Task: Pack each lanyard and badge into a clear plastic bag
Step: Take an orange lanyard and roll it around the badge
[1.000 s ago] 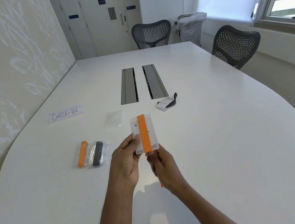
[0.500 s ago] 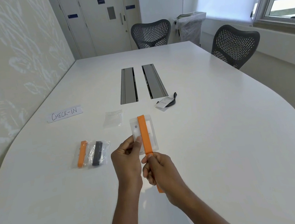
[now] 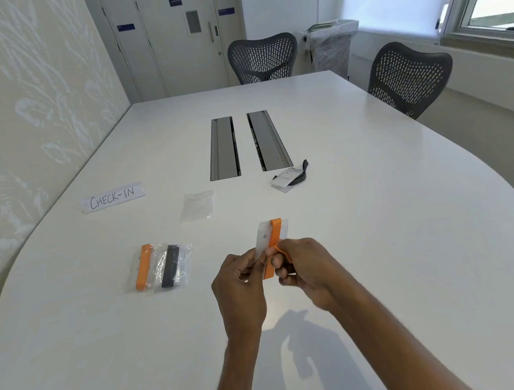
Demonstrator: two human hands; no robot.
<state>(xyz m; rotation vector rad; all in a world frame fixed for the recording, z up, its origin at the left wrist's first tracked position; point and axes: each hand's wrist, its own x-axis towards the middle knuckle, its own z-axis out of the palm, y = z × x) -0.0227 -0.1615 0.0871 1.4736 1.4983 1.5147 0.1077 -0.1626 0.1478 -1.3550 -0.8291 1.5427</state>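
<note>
I hold a white badge [image 3: 262, 240] with an orange lanyard [image 3: 274, 234] wrapped along it, above the white table [image 3: 383, 244]. My left hand [image 3: 239, 280] pinches the badge's left edge. My right hand [image 3: 302, 266] grips the orange lanyard's lower part, a loop of it over my fingers. An empty clear plastic bag [image 3: 197, 205] lies flat further back. At the left lie two packed bags, one with an orange lanyard [image 3: 143, 267] and one with a black lanyard [image 3: 171, 266]. A loose badge with a black lanyard [image 3: 290, 178] lies at the back right.
A paper sign reading CHECK-IN [image 3: 112, 197] lies at the left. Two grey cable hatches [image 3: 245, 145] run down the table's middle. Two dark mesh chairs [image 3: 408, 76] stand at the far end and right side. A wall borders the table's left edge.
The badge and lanyard have come lower and closer to me. My right hand has moved up the lanyard and now covers the badge's lower part, with the loose end folded in.
</note>
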